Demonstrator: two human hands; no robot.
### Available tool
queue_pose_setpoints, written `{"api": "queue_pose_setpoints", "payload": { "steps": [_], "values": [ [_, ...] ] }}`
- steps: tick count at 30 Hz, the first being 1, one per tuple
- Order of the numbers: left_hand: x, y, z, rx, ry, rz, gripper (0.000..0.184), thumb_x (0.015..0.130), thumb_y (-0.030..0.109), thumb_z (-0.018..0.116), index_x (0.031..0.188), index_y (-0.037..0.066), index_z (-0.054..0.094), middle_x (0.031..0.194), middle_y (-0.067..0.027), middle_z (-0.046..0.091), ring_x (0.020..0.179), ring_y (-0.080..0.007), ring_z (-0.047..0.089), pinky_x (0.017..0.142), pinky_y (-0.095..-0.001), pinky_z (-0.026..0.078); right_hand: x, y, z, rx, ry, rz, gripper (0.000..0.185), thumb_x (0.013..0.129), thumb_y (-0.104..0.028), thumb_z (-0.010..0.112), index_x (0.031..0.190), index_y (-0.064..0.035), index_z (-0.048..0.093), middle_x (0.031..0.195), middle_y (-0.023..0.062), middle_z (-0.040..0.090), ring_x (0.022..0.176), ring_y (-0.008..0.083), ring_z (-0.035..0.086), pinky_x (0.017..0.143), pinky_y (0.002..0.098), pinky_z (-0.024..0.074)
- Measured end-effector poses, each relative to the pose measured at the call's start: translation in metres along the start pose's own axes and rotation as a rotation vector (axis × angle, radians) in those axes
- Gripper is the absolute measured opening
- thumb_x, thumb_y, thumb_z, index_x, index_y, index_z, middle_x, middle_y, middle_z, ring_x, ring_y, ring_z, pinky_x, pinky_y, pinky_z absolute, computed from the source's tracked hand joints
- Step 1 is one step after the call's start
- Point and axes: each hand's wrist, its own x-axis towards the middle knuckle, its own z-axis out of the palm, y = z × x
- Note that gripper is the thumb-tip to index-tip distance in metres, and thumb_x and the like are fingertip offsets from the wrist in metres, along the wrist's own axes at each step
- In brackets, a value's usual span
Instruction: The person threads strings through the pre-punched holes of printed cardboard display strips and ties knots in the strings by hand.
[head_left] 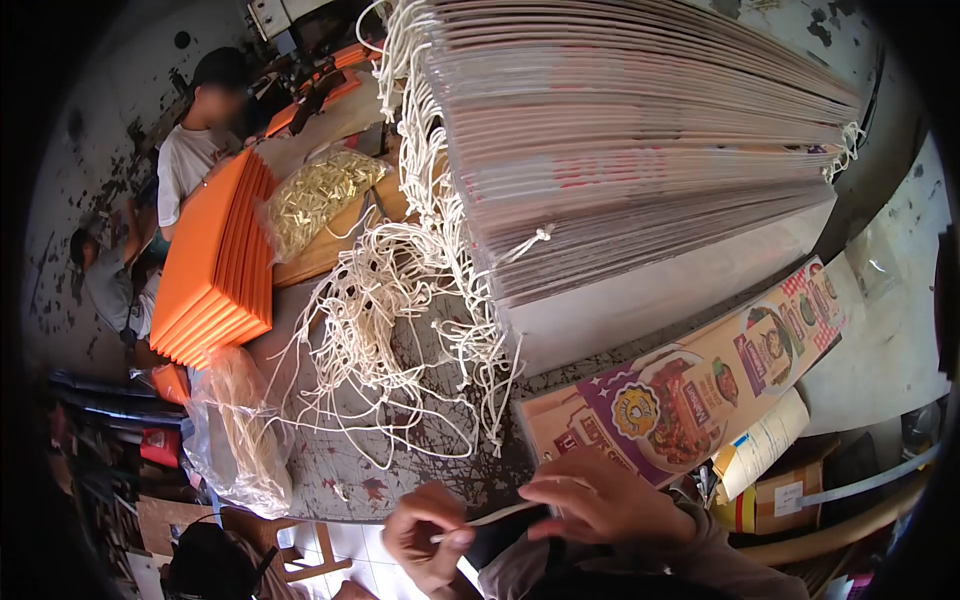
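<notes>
My left hand [430, 535] is at the table's front edge, thumb and fingers pinched on a white cord [497, 516]. From there the cord runs across to my right hand [605, 495], passing in between its bent fingers. Just beyond the right hand lies a long printed banner or card [680, 405] with food pictures, its near end close to the fingers. A loose tangle of knotted white cords [375, 320] spreads on the table in front of my hands. Behind it rises a tall stack of flat printed pieces [640, 150] in clear plastic, with knotted cords hanging from its left side.
Left of the tangle stand a stack of orange folders [215, 265], a bag of small gold metal pieces [325, 195] and a plastic bag of pale cord [240, 430]. A co-worker [195, 145] sits beyond. Below right is a cardboard box [780, 505].
</notes>
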Motion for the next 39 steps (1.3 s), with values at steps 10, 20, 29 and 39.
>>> {"api": "queue_pose_setpoints", "payload": {
  "steps": [10, 20, 29, 39],
  "values": [
    [0.002, 0.004, -0.003, -0.127, -0.001, 0.314, 0.033, 0.069, 0.018, 0.076, 0.069, 0.006, 0.045, 0.057, -0.0015, 0.044, 0.05, -0.0072, 0.038, 0.046, -0.0178, 0.026, -0.058, 0.006, -0.04, -0.898, -0.041, 0.033, 0.036, 0.076, -0.027, 0.061, 0.108, -0.0114, 0.056, 0.114, 0.01, 0.052, 0.1, 0.0241, 0.054, 0.093, 0.0495, 0.0309],
    [0.015, -0.006, -0.007, -0.022, 0.274, 0.005, 0.022, 0.074, 0.015, 0.066, 0.075, 0.002, 0.048, 0.068, -0.0047, 0.047, 0.058, -0.0085, 0.041, 0.054, -0.0202, 0.031, -0.013, 0.012, -0.103, -1.072, 0.447, 0.08, 0.026, 0.077, -0.015, 0.059, 0.102, -0.0077, 0.056, 0.104, 0.0114, 0.055, 0.103, 0.0278, 0.051, 0.097, 0.052, 0.026],
    [0.003, -0.009, -0.006, 0.144, 0.52, -0.032, 0.022, 0.079, 0.015, 0.06, 0.094, 0.0, 0.053, 0.095, -0.0074, 0.053, 0.086, -0.0121, 0.047, 0.072, -0.0237, 0.035, 0.021, 0.03, -0.088, -1.145, 0.582, 0.147, 0.047, 0.067, -0.002, 0.069, 0.11, -0.0027, 0.05, 0.122, 0.0221, 0.032, 0.112, 0.0417, 0.037, 0.092, 0.0456, 0.0345],
    [-0.027, 0.002, 0.016, 0.593, -0.219, -0.303, 0.018, 0.079, -0.001, 0.058, 0.097, -0.002, 0.059, 0.097, -0.0124, 0.055, 0.079, -0.0183, 0.06, 0.065, -0.0268, 0.049, -0.004, 0.036, -0.076, -0.696, 0.312, 0.25, 0.034, 0.07, -0.01, 0.069, 0.099, -0.0033, 0.052, 0.111, 0.0154, 0.045, 0.098, 0.0325, 0.05, 0.079, 0.0403, 0.0423]
  ]
}}
